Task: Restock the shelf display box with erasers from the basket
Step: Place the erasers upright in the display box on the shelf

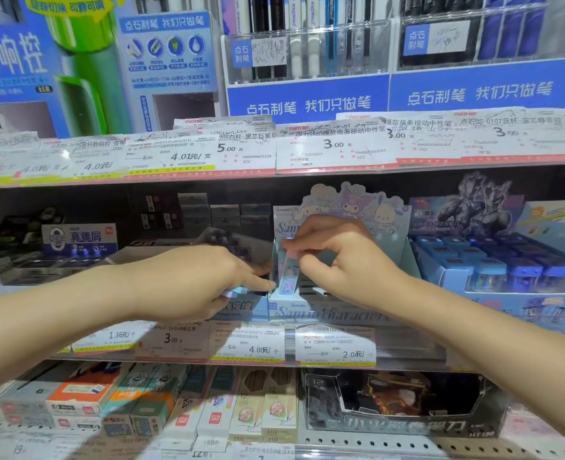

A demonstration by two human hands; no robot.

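An eraser (289,272) is pinched by the right hand (337,260) over the box (324,310), more gripped in the left hand (208,280); restocking seems unfinished.

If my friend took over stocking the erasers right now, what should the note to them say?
Right hand: pinches one pastel eraser by its top, standing it on end at the left end of the display box.
Left hand: grips what looks like more erasers, pointing a finger at the box's left edge.
Display box: on the middle shelf, cartoon header card behind the hands. How full it is, I cannot tell; the hands hide it.
Basket: out of view.
Done: one eraser is almost in.
Left: let go of it, add those in the left hand, then fetch more.
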